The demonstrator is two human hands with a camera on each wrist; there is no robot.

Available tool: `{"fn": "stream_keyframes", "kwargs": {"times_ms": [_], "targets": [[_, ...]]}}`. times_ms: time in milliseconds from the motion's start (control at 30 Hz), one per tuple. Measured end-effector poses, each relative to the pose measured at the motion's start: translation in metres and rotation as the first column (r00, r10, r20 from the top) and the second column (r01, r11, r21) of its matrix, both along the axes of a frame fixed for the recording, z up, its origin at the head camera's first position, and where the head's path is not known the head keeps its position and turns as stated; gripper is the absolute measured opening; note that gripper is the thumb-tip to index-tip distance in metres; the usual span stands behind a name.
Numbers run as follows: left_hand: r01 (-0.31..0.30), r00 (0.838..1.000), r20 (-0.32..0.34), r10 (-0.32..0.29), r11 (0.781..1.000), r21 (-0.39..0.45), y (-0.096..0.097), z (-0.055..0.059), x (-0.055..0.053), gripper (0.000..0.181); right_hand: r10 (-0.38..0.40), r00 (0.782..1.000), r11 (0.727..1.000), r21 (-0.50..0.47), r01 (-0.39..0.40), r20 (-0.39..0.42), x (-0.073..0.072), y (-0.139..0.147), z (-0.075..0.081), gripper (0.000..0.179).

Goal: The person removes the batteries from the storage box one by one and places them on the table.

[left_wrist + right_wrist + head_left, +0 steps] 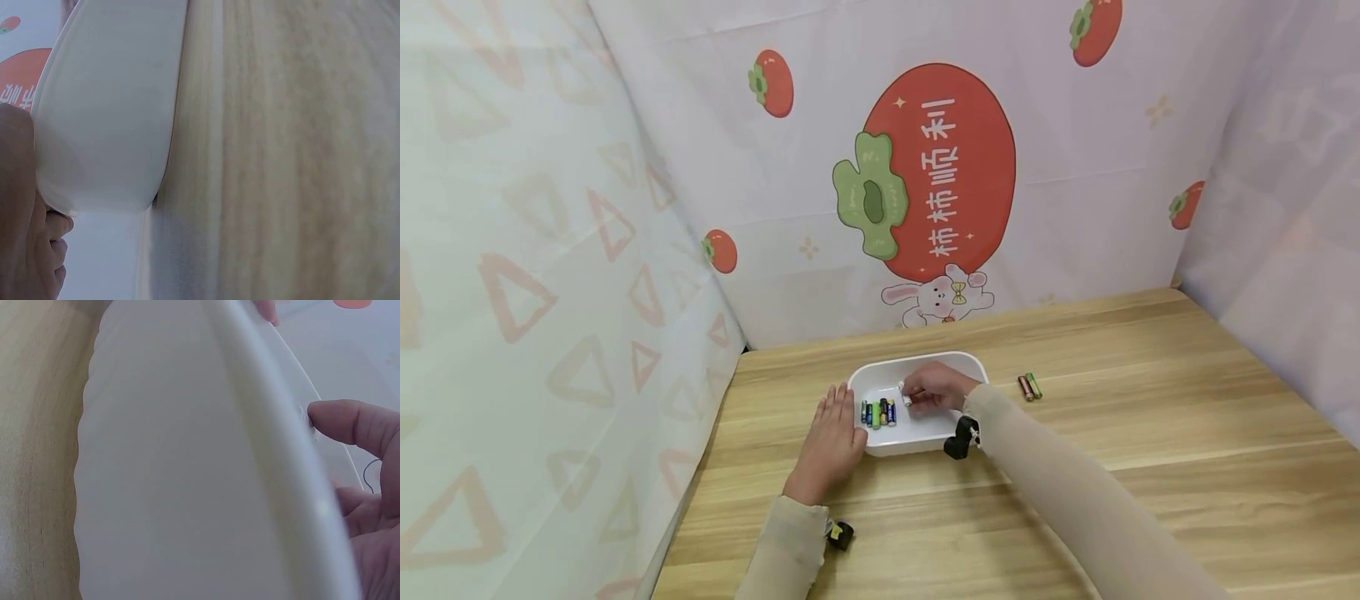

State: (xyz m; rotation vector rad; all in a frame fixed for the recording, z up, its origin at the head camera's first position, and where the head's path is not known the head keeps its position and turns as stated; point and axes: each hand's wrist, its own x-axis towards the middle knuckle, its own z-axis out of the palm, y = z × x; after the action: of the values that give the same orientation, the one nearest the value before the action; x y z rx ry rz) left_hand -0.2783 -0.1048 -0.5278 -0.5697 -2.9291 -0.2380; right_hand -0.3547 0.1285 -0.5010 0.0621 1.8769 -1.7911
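Note:
A white plastic tray (902,447) stands on the table, with a row of several batteries (876,415) lying side by side in its left part. My left hand (832,440) rests along the tray's left end, fingers extended and thumb at the near corner; in the left wrist view it touches the tray wall (106,112). Inside the tray, my right hand (942,387) pinches a white battery (906,399) to the right of the row. From the right wrist, the tray's side wall (169,456) hides most of that battery and part of the fingers.
Two more batteries, one dark red (1025,388) and one green (1034,385), lie on the wooden table (1150,400) right of the tray. A printed cloth (797,192) hangs behind the table, with further cloths at both sides.

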Motion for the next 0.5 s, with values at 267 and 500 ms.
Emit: {"fn": "stream_keyframes", "kwargs": {"times_ms": [267,500], "targets": [[0.002,1.000,-0.007,-0.002,1.000,0.011,0.001,-0.001,0.001,0.065,-0.019,0.999,0.999,-0.038,0.018,-0.031,0.007,0.008,0.005,0.021],[-0.001,1.000,-0.008,0.001,1.000,0.009,0.000,-0.003,-0.001,0.065,-0.014,1.000,0.997,-0.077,0.012,-0.028,0.007,0.018,0.004,0.027]]}}
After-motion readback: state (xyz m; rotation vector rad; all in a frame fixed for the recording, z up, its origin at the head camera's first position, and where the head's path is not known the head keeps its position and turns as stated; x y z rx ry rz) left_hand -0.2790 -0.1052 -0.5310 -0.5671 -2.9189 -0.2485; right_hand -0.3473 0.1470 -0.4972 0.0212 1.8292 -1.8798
